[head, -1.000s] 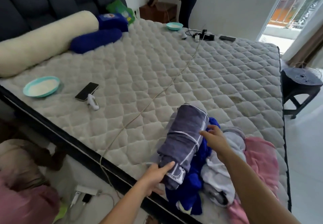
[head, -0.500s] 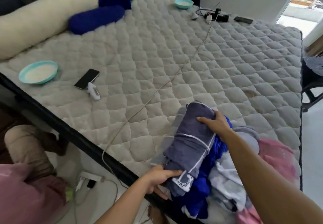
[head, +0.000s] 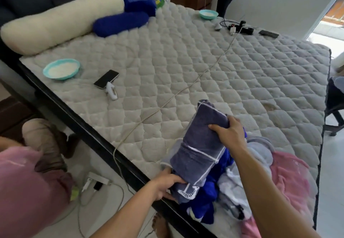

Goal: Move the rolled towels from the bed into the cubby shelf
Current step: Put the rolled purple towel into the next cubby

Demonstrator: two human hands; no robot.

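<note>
Both hands grasp the rolled grey towel (head: 201,144): left hand (head: 165,183) curls round its near lace-trimmed end, right hand (head: 229,131) clamps over its far end. It sits atop a pile of blue towel (head: 202,208) and pink towel (head: 292,178) at the bed (head: 214,66) corner.

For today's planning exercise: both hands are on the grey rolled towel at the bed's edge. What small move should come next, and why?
Probably lift the grey towel clear of the pile: the left hand grips its near end, the right hand its far end, and no shelf is in view yet.
</note>
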